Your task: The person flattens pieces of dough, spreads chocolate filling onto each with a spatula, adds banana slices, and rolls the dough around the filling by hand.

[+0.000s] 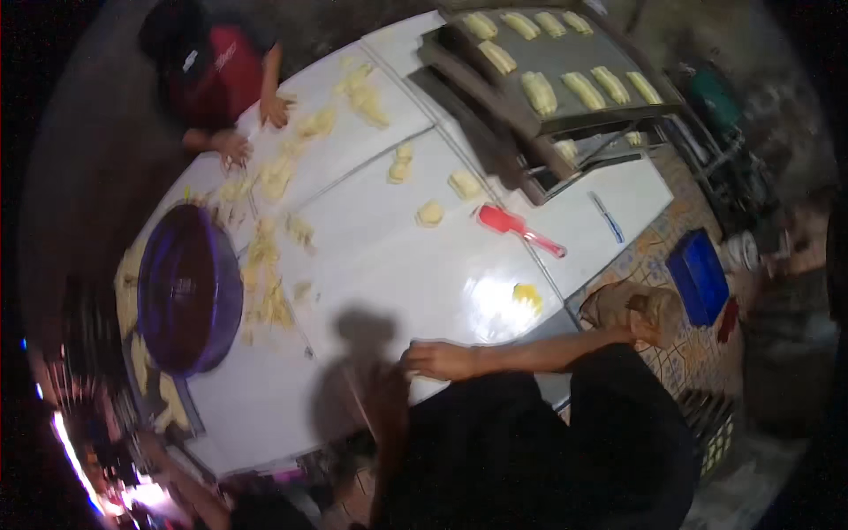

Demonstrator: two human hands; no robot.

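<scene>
Over the near edge of the white table [353, 234], my right hand [437, 359] reaches in from the right with its fingers curled. Whether anything is inside those fingers cannot be seen. Close beside it, my left hand [386, 399] is dark and blurred, its fingers seeming stretched upward and apart. A small yellow lump [527, 298] lies to the right, beyond the hands. Farther off is a red spatula [503, 221] with a pale handle. Pale dough pieces [429, 214] rest near it, and a darker shadow falls left of my hands.
Trays of shaped dough [583, 87] stand on a rack at the far right, by a slim blue-and-white tool [607, 217]. A purple basin [190, 291] stands left, near scattered dough strips [265, 274]. A co-worker's hands [276, 109] work opposite. A blue crate [700, 276] sits on tiles.
</scene>
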